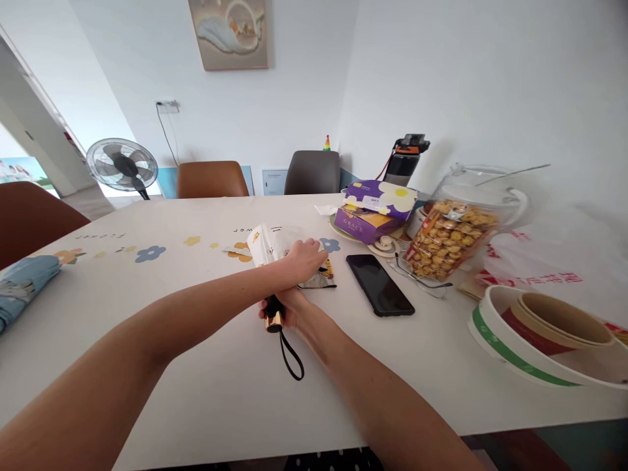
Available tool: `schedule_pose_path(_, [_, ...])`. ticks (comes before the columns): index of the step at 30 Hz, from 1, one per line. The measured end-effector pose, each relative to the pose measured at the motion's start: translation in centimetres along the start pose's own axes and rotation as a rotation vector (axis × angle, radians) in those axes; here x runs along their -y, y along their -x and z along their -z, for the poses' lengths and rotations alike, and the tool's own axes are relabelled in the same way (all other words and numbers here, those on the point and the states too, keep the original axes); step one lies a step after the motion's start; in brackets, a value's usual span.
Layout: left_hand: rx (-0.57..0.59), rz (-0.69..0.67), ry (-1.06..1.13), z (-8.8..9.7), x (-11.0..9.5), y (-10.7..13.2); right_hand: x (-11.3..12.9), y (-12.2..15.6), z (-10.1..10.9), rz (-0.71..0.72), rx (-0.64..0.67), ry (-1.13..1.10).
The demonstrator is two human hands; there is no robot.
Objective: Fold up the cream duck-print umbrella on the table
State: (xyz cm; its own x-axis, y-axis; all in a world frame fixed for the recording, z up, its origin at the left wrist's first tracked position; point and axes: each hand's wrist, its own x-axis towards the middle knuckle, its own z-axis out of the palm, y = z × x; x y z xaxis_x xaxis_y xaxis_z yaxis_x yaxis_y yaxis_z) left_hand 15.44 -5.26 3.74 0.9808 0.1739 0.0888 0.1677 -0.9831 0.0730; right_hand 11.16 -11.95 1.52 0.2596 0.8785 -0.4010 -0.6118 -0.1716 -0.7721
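The right hand (287,309) is closed around the black handle of a folded umbrella (272,245), which lies on the table (196,366). The handle's gold end cap (273,322) pokes out on the near side of the fist, and a black wrist strap (293,356) trails from it in a loop toward the person. Just beyond that grip, the left hand (305,258) comes across from the left (its forearm crosses above the right wrist) and curls down over the white, printed canopy, fingers wrapped on the fabric. To the right of both hands, near but apart, a dark phone (380,285) lies flat. Further off on that side are a purple box (366,219) and a clear jar (449,239) of snacks. Well away to the left of the grip lies a blue bundle (22,288) at the table edge.
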Motion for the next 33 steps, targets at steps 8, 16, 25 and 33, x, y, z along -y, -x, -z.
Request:
schedule_pose_path(8, [-0.562, 0.278, 0.484, 5.4, 4.3, 3.0, 0.2, -0.2, 0.1, -0.182, 0.041, -0.021])
schedule_pose_path(16, [-0.791, 0.659, 0.853, 4.8, 7.8, 12.4, 0.5, 0.0, -0.3, -0.192, 0.079, -0.029])
schedule_pose_path(25, [-0.57, 0.738, 1.285, 2.7, 9.4, 16.6, 1.0, 0.0, 0.0, -0.199, 0.009, -0.07])
schedule_pose_path(33, [-0.338, 0.791, 1.326, 0.3, 9.8, 18.6, 1.0, -0.2, 0.3, -0.116, -0.057, 0.077])
